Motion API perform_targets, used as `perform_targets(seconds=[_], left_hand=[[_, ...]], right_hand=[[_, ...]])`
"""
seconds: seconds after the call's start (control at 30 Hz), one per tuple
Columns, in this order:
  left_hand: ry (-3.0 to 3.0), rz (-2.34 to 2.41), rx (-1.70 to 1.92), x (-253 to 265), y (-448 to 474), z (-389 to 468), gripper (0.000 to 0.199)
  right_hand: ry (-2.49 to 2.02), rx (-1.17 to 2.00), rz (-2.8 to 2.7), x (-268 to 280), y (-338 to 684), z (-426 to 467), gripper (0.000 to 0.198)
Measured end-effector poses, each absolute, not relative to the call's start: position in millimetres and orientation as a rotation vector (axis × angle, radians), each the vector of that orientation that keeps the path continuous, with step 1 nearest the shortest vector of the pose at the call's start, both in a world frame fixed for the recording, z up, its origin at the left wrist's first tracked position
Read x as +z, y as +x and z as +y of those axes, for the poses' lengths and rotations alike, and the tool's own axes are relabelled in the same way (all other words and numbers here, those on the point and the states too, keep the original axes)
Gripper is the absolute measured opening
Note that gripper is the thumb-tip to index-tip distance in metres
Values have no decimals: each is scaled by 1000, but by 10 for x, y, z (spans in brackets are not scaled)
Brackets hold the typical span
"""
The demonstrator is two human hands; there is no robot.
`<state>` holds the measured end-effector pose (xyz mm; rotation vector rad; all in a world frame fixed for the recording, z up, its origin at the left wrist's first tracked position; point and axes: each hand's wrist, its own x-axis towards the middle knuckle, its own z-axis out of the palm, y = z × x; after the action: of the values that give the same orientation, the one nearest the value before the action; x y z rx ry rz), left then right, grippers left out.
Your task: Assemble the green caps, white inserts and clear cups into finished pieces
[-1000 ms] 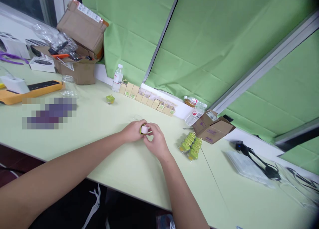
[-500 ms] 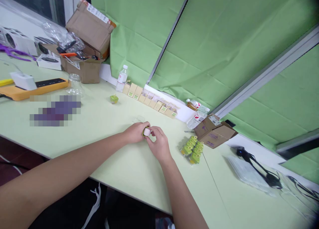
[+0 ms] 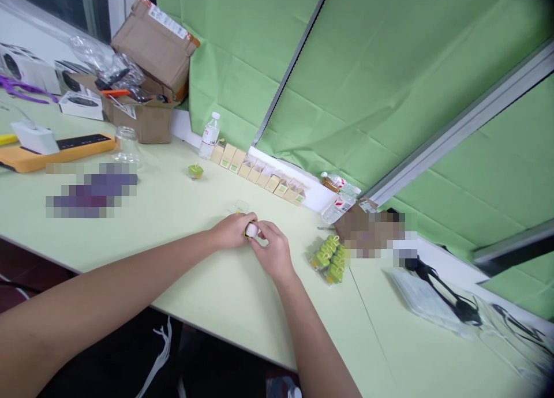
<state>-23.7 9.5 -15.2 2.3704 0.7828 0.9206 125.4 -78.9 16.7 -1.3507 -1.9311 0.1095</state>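
My left hand (image 3: pixel 234 231) is closed around a small green cap (image 3: pixel 251 230), its pale pinkish-white inner face turned up toward me. At the cap's right edge, the thumb and fingertips of my right hand (image 3: pixel 276 251) are pinched together; what lies between them is partly hidden. Just beyond my left hand is a small clear plastic piece (image 3: pixel 240 205) on the table. To the right of my hands, several small clear containers with green looped caps (image 3: pixel 329 259) stand grouped together. One similar green-capped container (image 3: pixel 195 171) stands alone, farther back on the left.
A row of small cardboard boxes (image 3: pixel 259 173) lines the back edge beside a water bottle (image 3: pixel 209 135). Two more bottles (image 3: pixel 340 205) lie at the back right. On the left are a glass jar (image 3: pixel 126 145), an orange power strip (image 3: pixel 86 147) and an opened carton (image 3: pixel 149 121).
The whole view has shifted slightly. Both hands stay together at the green cap, with the right fingertips still at its edge.
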Motion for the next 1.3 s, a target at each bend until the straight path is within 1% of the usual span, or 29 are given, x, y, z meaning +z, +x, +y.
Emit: perform_targets(seconds=[0.57, 0.73, 0.9, 1.3], left_hand=[[2343, 708, 966, -152, -232, 124, 28], [2311, 764, 970, -114, -226, 129, 28], [2270, 781, 969, -87, -234, 124, 29], [2160, 717, 997, -68, -244, 88, 25]], right_hand=[[-1241, 63, -1853, 90, 1226, -752, 40], [-1299, -4, -1826, 86, 1231, -751, 38], [-1405, 30, -1780, 77, 1221, -765, 43], [-1244, -36, -1834, 1, 1274, -731, 45]])
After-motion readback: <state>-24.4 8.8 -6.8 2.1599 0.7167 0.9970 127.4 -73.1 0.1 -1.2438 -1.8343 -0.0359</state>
